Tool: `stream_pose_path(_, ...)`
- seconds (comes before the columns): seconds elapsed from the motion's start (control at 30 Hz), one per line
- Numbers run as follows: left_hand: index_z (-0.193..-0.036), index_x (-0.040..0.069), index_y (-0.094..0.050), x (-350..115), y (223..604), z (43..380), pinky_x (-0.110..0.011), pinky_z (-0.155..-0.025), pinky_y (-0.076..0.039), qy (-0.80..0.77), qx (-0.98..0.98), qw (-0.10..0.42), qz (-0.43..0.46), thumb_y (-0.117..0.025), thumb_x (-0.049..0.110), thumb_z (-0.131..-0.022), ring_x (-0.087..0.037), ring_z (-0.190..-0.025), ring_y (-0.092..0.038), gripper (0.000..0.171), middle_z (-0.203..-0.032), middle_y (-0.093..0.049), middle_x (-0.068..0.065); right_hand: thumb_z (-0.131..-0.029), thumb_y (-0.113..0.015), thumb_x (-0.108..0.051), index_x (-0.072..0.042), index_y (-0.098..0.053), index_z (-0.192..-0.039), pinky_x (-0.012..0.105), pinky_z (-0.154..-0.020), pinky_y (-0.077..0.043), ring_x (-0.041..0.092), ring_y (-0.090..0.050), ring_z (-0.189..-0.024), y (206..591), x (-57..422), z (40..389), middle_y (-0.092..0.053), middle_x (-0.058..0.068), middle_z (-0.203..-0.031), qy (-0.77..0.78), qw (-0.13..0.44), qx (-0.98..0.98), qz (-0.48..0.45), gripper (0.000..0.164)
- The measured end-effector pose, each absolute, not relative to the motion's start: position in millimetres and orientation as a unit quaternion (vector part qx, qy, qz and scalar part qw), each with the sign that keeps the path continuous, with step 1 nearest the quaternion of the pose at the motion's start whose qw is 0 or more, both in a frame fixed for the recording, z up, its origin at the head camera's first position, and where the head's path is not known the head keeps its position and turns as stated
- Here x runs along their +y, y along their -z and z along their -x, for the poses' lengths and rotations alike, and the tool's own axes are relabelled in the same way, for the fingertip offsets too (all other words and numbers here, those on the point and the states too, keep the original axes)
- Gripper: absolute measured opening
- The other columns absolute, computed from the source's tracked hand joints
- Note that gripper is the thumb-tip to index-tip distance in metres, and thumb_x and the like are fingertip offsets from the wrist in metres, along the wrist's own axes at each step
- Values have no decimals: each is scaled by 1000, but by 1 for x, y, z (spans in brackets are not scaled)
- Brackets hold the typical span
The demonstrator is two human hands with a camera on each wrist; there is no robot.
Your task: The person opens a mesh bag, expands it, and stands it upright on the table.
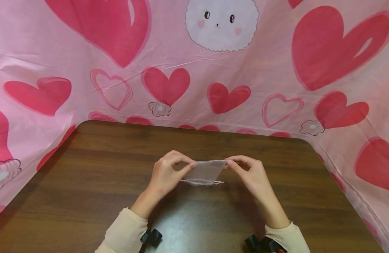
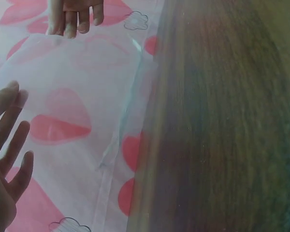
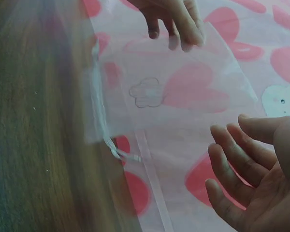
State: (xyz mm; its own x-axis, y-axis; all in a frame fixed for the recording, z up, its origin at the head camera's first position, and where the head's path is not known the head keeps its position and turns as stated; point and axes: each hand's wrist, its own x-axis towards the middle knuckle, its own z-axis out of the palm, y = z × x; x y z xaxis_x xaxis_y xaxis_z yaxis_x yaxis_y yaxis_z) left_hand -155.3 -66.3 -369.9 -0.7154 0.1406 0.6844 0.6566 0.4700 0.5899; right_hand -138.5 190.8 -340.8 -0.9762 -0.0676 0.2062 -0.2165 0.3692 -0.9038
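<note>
A small sheer white drawstring pouch [image 1: 206, 171] is stretched between the two hands above the table, its far edge taut. Its white drawstring [image 3: 100, 106] runs across the end nearest the person, with loose ends at the sides. At the pouch's left corner, my left hand [image 1: 166, 172] pinches the fabric between thumb and index finger. The right hand [image 1: 249, 174] pinches the opposite corner, its other fingers spread loosely in the right wrist view. Through the thin pouch [image 2: 82, 77] the background hearts show in both wrist views; nothing is visible inside it.
Below the hands lies a dark brown wooden table [image 1: 87, 196] with rounded far corners. A pink cloth [image 1: 191, 63] printed with red hearts hangs behind it and along both sides. Black wrist devices [image 1: 151, 237] sit by the cream sleeves [image 1: 126, 230].
</note>
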Motion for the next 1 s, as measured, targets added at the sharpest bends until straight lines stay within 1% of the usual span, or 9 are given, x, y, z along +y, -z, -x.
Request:
stream_pose_path(0.17,-83,23,-77,-65,368,155,-29,-70,-52,457,-823,258,215,-86,25,-78,-2,-80,-62,10,-81,-66,15,-92,-72,-21,-2,-73,-104,23,-82,-52,17,-71,-86,338,195,137,-74,12,-92,-563,74,-817,-99,22)
stream_pose_path(0.37,-84,22,-75,-65,369,154,-29,-72,-51,469,-826,234,208,-83,24,-81,-3,-80,-61,9,-81,-67,14,-91,-74,-20,-6,-74,-106,24,-83,-52,20,-69,-96,337,196,134,-74,6,-100,-560,84,-815,-122,21)
stream_pose_path(0.5,-85,20,-75,-65,368,154,-29,-72,-52,479,-820,226,216,-83,23,-81,-4,-81,-62,9,-82,-68,13,-90,-75,-19,-10,-74,-108,23,-84,-51,15,-66,-99,338,196,134,-73,2,-103,-545,95,-822,-139,20)
stream_pose_path(0.6,-87,20,-75,-65,367,153,-32,-72,-52,486,-815,221,226,-82,22,-81,-4,-81,-62,9,-83,-69,13,-89,-76,-17,-12,-74,-108,23,-84,-50,12,-66,-99,337,195,134,-73,-1,-103,-535,101,-825,-150,20)
stream_pose_path(0.7,-88,19,-75,-64,366,153,-34,-72,-52,491,-810,217,234,-82,20,-81,-4,-81,-61,10,-84,-69,13,-88,-76,-16,-13,-74,-108,25,-84,-49,12,-65,-97,337,192,133,-73,-2,-101,-527,104,-828,-162,20)
stream_pose_path(0.9,-88,19,-75,-64,366,152,-29,-71,-51,503,-802,210,243,-82,18,-81,-5,-79,-61,10,-84,-69,13,-87,-77,-13,-11,-74,-107,27,-81,-52,12,-66,-91,340,183,132,-73,-1,-97,-517,106,-830,-180,21)
stream_pose_path(1.0,-89,18,-74,-63,366,152,-28,-71,-50,509,-798,206,248,-82,16,-81,-5,-80,-61,11,-84,-69,13,-86,-78,-12,-10,-74,-106,28,-78,-53,12,-67,-87,343,179,132,-73,-1,-95,-519,107,-828,-183,20)
